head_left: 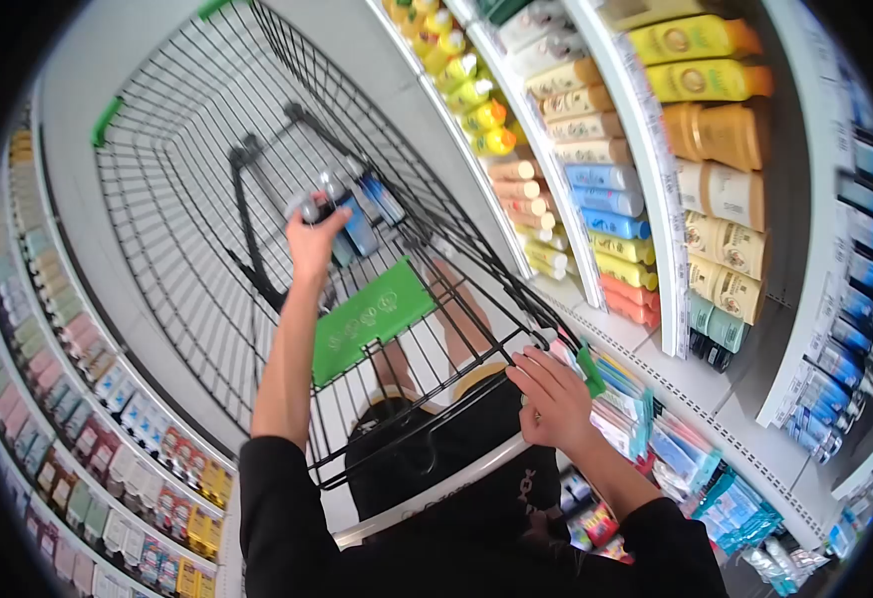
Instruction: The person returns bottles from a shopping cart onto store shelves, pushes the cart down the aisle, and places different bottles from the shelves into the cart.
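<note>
My left hand (315,227) reaches down into the wire shopping cart (427,344), its fingers closed around the dark top of a bottle (317,207). Close by that hand, a blue bottle (360,231) and another blue-labelled bottle (385,199) stand grouped in the cart; blur hides their labels. Just below them lies the cart's green seat flap (375,317). My right hand (553,401) is curled over the near right corner of the cart, at the end of its pale handle bar (456,483).
Shelves of yellow, blue and cream bottles (611,189) rise on the right. Packaged goods hang low beside my right arm, including teal packets (735,508). Along the left runs another long shelf (108,439) of boxes and bottles. A pale floor (68,239) shows beyond the cart.
</note>
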Available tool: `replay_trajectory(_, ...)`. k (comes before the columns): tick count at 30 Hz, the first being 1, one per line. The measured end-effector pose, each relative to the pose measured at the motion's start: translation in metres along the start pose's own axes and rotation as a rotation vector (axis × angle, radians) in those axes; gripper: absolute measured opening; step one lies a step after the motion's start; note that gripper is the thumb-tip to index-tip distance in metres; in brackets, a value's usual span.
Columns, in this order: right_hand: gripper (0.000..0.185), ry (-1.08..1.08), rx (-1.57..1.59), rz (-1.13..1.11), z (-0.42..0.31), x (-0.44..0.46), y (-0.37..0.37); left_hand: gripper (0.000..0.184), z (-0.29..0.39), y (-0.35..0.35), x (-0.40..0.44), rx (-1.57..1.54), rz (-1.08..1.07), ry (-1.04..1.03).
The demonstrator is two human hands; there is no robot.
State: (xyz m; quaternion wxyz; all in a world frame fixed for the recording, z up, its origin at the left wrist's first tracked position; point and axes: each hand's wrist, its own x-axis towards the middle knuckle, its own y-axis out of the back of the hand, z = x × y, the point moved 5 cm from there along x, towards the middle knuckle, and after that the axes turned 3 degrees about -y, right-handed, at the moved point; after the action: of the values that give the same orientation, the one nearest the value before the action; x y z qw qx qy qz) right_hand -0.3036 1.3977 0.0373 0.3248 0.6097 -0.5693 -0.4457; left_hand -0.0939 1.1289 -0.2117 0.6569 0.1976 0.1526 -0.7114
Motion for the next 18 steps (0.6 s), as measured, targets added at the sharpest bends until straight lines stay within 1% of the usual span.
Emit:
replay_trajectory(1, 0.056, 0.018, -0.010, 0.014, -0.001, 0.005, 0.002, 0.045, 0.027, 0.004, -0.018, -0.035, -0.027, -0.011)
replay_trajectory(2, 0.053, 0.008, -0.022, -0.009, -0.003, 0.008, 0.005, 0.047, 0.055, 0.009, -0.040, -0.070, -0.032, -0.022)
replay_trajectory(3, 0.053, 0.026, -0.016, 0.035, -0.005, 0.012, 0.010, 0.049, 0.083, 0.011, -0.063, -0.107, -0.037, -0.036)
replay_trajectory(5, 0.051, 0.035, -0.028, 0.051, -0.005, 0.018, 0.014, 0.054, 0.137, 0.013, -0.110, -0.122, -0.090, -0.072)
replay_trajectory(6, 0.049, 0.061, 0.022, 0.084, -0.005, 0.021, 0.018, 0.056, 0.152, 0.015, -0.132, -0.172, -0.114, -0.083)
replay_trajectory(10, 0.047, 0.124, 0.041, 0.208, -0.003, 0.028, 0.023, 0.059, 0.195, 0.007, -0.216, -0.341, -0.172, -0.060)
replay_trajectory(13, 0.044, 0.123, 0.107, 0.223, -0.006, 0.030, 0.025, 0.058, 0.219, -0.009, -0.266, -0.393, -0.205, -0.028)
replay_trajectory(15, 0.042, 0.059, 0.027, 0.234, -0.008, 0.040, 0.025, 0.054, 0.210, -0.014, -0.284, -0.395, -0.205, -0.040)
replay_trajectory(16, 0.039, -0.002, 0.054, 0.242, -0.008, 0.041, 0.026, 0.051, 0.214, -0.016, -0.296, -0.392, -0.196, -0.020)
replay_trajectory(17, 0.039, 0.000, 0.050, 0.264, -0.013, 0.039, 0.026, 0.048, 0.220, -0.017, -0.308, -0.372, -0.177, -0.025)
replay_trajectory(18, 0.037, -0.111, 0.291, 0.336, -0.018, 0.036, 0.036, 0.049, 0.220, -0.016, -0.313, -0.312, -0.199, -0.028)
